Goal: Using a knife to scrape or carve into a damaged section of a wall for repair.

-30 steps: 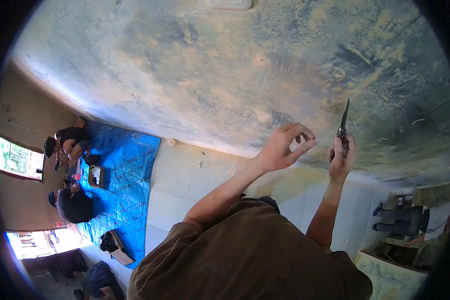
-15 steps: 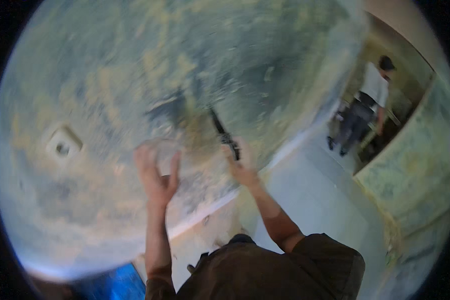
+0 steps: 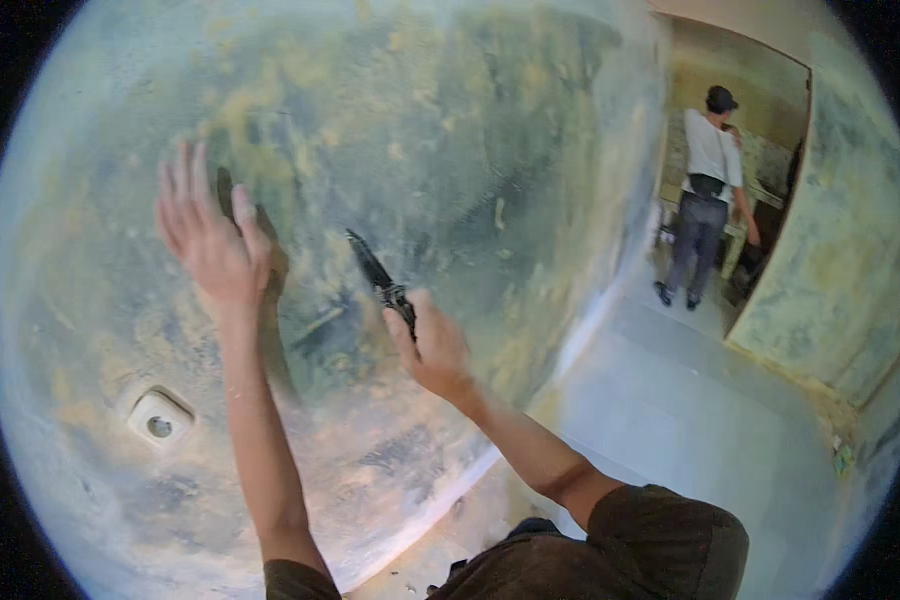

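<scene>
A mottled wall [image 3: 480, 120] in green, grey, cream and yellowish patches fills most of the view. My left hand [image 3: 210, 225] is open against it at the upper left, fingers outstretched, with a shadow beside it; whether the palm fully touches is unclear. My right hand [image 3: 425, 340] grips a dark knife [image 3: 370, 262] by its handle, the blade pointing up and left at the wall's surface, right of my left hand. A white wall socket [image 3: 160, 420] sits lower left, below my left hand.
At the right, a person in a white top and dark cap [image 3: 708, 150] stands in a doorway, turned away, beside a cluttered counter. A pale tiled floor [image 3: 650, 400] runs along the wall's base, and another mottled wall [image 3: 840, 260] curves along the far right.
The view has swung round, taking the blue tarp and people at left out of sight. My left hand has risen and spread on the wall; the knife has moved left with my right hand.
</scene>
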A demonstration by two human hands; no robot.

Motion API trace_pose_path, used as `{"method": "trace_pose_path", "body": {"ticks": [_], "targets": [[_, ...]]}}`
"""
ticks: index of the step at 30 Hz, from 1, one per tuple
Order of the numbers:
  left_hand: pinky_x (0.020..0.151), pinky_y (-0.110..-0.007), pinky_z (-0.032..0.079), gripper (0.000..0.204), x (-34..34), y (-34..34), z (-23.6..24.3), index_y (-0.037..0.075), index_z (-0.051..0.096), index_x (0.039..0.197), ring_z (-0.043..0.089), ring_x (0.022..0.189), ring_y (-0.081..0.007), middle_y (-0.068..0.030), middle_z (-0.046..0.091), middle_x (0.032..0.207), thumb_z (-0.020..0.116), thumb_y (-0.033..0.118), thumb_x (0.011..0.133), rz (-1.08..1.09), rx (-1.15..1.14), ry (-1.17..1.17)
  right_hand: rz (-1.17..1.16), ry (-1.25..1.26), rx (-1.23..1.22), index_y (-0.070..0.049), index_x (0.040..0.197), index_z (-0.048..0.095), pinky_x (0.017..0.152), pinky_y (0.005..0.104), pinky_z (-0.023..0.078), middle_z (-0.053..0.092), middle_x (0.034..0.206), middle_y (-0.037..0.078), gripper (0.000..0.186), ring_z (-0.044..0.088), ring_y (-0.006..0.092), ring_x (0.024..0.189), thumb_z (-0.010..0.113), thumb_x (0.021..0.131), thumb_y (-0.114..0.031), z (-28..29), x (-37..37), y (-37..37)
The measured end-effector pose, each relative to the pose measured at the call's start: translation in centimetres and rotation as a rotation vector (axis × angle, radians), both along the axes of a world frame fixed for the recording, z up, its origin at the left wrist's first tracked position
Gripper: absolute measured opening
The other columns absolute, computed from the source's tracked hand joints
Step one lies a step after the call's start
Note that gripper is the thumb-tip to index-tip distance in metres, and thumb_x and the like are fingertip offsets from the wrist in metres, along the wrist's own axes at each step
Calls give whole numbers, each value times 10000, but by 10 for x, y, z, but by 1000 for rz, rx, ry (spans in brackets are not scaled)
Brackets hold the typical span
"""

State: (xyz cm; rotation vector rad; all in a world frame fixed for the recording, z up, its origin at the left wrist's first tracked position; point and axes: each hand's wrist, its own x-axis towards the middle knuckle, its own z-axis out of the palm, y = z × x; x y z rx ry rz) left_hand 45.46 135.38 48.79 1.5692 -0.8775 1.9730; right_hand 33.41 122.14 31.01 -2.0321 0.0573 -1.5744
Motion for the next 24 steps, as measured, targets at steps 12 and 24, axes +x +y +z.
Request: {"method": "trace_pose_path", "body": {"ticks": [12, 24], "targets": [[1202, -421, 158, 547, 17, -8, 0, 96, 377, 1498, 283, 1461, -235, -69, 341, 1570, 454, 275, 987, 227, 52, 190, -137, 51, -21, -23, 995, 473, 530, 491, 504, 620, 837, 204, 280, 625, 415, 631, 543, 985, -294, 49, 46, 11], [1206, -427, 142, 529, 19, -8, -2, 113, 369, 1505, 249, 1473, -234, -58, 321, 1580, 411, 279, 1004, 256, 74, 210, -230, -5, -113, -25, 963, 478, 519, 466, 502, 594, 811, 191, 243, 620, 393, 630, 549, 981, -256, 73, 56, 15]]}}
